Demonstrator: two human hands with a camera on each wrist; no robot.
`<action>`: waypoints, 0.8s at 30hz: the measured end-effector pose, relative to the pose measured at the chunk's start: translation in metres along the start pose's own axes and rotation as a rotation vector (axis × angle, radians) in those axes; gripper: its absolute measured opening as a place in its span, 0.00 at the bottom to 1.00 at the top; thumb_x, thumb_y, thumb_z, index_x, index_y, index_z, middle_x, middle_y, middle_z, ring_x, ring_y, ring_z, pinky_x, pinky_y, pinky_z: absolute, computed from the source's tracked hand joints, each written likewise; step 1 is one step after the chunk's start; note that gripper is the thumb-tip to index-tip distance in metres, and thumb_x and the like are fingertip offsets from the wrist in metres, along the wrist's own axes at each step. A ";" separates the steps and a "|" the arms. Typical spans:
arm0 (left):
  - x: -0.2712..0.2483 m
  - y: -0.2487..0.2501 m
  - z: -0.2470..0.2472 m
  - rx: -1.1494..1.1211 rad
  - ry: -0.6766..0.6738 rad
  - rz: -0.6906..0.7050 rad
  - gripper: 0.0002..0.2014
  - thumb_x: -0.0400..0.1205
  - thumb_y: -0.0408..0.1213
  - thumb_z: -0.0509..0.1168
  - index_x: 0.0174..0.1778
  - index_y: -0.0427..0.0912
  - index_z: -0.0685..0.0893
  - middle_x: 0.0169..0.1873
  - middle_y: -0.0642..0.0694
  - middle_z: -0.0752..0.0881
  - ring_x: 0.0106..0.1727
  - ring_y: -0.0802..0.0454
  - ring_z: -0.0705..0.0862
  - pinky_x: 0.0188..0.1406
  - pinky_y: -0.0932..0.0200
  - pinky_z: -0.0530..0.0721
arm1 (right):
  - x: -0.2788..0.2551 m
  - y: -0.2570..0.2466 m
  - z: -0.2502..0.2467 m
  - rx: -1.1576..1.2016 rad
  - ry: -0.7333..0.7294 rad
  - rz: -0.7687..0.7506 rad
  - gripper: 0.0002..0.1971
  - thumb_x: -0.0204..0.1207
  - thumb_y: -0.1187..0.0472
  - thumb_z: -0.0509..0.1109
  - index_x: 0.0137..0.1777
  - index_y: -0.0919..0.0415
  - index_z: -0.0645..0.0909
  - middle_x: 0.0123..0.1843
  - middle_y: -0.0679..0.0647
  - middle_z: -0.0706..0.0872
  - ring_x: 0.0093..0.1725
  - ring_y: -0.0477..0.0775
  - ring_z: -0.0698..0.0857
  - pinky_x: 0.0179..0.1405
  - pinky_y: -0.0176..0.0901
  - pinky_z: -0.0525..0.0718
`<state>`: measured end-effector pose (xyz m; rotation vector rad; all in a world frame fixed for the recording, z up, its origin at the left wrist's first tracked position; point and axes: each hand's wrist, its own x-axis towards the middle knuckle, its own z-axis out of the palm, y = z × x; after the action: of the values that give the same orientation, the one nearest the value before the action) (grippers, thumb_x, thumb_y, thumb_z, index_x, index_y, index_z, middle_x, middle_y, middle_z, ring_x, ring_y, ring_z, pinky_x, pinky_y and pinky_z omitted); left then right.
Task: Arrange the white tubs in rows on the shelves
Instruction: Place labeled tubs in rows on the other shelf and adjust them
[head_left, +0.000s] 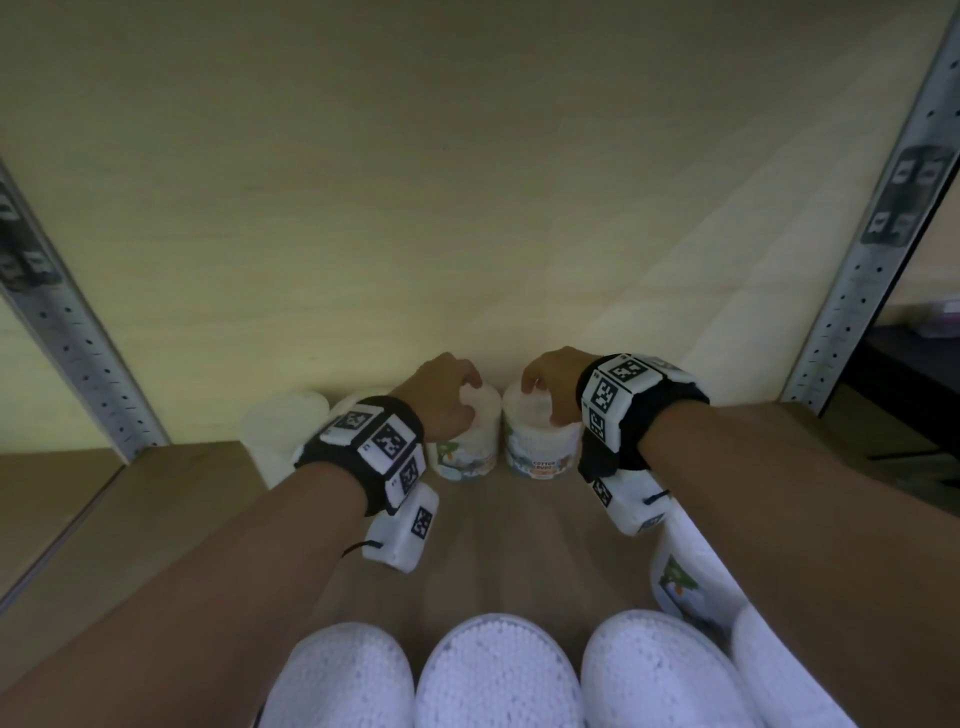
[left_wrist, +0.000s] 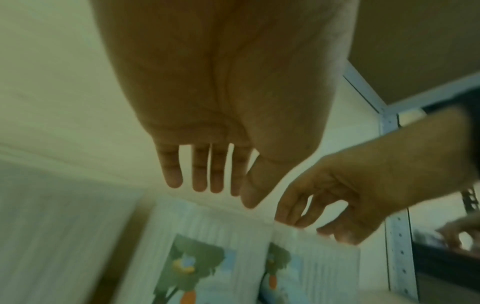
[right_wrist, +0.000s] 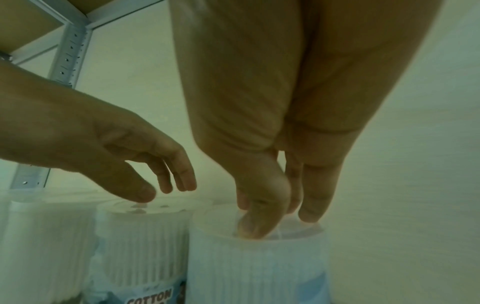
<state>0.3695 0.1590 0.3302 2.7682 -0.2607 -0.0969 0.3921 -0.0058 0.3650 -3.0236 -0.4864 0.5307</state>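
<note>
Two cotton-bud tubs stand side by side at the shelf's (head_left: 519, 530) back wall, packed with white buds. Left hand (head_left: 441, 397) hovers relaxed just above the left tub (head_left: 465, 441). Right hand's (head_left: 550, 384) straight fingertips (right_wrist: 255, 224) press the right tub's (head_left: 540, 441) lid. Nudge gently, keeping walls touching; more full tubs (head_left: 496, 670) wait nearer the wrists.

"COTTON BUDS" is showing in the head view on the label of the tub (head_left: 542, 441) under the right hand (head_left: 550, 382). The right wrist view is catching "COTTON" on the tub (right_wrist: 141, 246) beneath the left hand (right_wrist: 103, 148). The black-and-white square codes on the wrist bands (head_left: 626, 400) are carrying nothing readable.
</note>
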 end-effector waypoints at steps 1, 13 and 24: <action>0.000 0.002 0.003 0.033 0.049 -0.036 0.20 0.82 0.41 0.63 0.70 0.42 0.74 0.68 0.40 0.71 0.71 0.41 0.71 0.68 0.50 0.74 | 0.000 0.000 0.000 0.001 -0.002 0.007 0.21 0.85 0.68 0.58 0.78 0.71 0.69 0.78 0.63 0.72 0.77 0.61 0.73 0.75 0.45 0.69; 0.003 0.008 0.009 0.210 0.018 -0.124 0.28 0.82 0.54 0.61 0.71 0.38 0.72 0.70 0.37 0.71 0.72 0.40 0.71 0.71 0.43 0.73 | -0.005 -0.001 0.000 -0.078 0.027 -0.050 0.24 0.84 0.66 0.62 0.79 0.67 0.66 0.80 0.60 0.68 0.77 0.61 0.72 0.72 0.43 0.71; 0.005 -0.001 0.000 0.055 -0.098 -0.059 0.24 0.83 0.33 0.63 0.76 0.45 0.69 0.77 0.44 0.67 0.75 0.43 0.71 0.70 0.53 0.73 | -0.003 0.001 0.001 -0.093 0.041 -0.074 0.22 0.84 0.67 0.61 0.77 0.68 0.69 0.79 0.61 0.70 0.76 0.60 0.73 0.70 0.43 0.71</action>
<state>0.3742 0.1587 0.3296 2.8302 -0.2093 -0.2449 0.3894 -0.0073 0.3648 -3.0821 -0.6355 0.4532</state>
